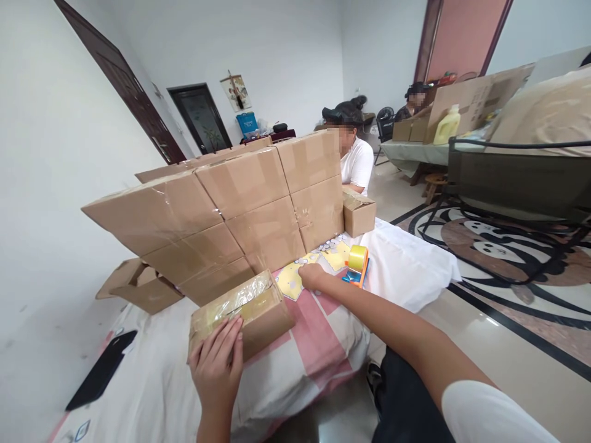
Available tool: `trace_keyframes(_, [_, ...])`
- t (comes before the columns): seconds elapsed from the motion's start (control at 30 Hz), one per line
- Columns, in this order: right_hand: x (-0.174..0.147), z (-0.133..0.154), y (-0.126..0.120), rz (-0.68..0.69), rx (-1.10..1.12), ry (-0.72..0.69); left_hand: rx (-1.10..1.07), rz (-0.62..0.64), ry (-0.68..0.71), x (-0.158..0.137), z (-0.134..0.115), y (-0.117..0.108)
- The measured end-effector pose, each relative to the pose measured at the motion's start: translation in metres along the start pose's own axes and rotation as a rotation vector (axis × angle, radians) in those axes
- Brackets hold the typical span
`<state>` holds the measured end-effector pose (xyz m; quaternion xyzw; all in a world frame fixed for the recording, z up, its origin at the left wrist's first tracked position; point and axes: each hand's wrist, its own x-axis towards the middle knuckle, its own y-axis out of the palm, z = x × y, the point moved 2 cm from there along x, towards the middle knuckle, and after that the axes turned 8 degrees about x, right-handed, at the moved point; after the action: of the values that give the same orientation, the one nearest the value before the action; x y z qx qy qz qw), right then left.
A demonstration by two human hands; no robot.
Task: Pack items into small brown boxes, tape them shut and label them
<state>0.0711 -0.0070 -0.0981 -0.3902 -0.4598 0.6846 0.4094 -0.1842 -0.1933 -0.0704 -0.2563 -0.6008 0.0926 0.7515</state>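
Observation:
A long cardboard box, its top covered in shiny clear tape, lies on the cloth-covered bed. My left hand rests with outstretched fingers on the near left part of its top. Beyond the box's right end, my right hand is closed low over the yellow patterned cloth; whatever its curled fingers may hold is hidden. A tape dispenser with a yellow roll and orange and blue parts lies right of that hand. Behind both hands rises a wall of stacked cardboard boxes.
A small box stands at the stack's right end, near a person in white. An opened box and a black flat object lie at left. A metal-framed chair and another person are farther right.

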Motion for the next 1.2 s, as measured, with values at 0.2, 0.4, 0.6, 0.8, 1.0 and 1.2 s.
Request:
trace_keyframes(0.2, [-0.004,-0.017,-0.011,-0.073,0.044,0.051,-0.019,-0.002,-0.013,0.002,-0.002,-0.001])
trace_keyframes(0.4, [0.000,-0.034,-0.028,-0.190,0.121,0.137,-0.023,0.004,-0.025,0.002,-0.002,-0.001])
trace_keyframes(0.6, [0.008,-0.048,-0.030,-0.231,0.168,0.134,-0.041,0.030,-0.053,0.002,-0.003,-0.002])
trace_keyframes(0.8, [0.005,-0.048,-0.032,-0.220,0.162,0.105,-0.069,0.074,-0.097,-0.002,0.000,0.000])
trace_keyframes(1.0, [0.001,-0.043,-0.035,-0.180,0.113,0.148,-0.087,0.071,-0.112,-0.003,0.000,0.002])
trace_keyframes(1.2, [0.009,-0.046,-0.034,-0.127,0.116,0.183,-0.068,0.064,-0.103,-0.002,0.000,0.002])
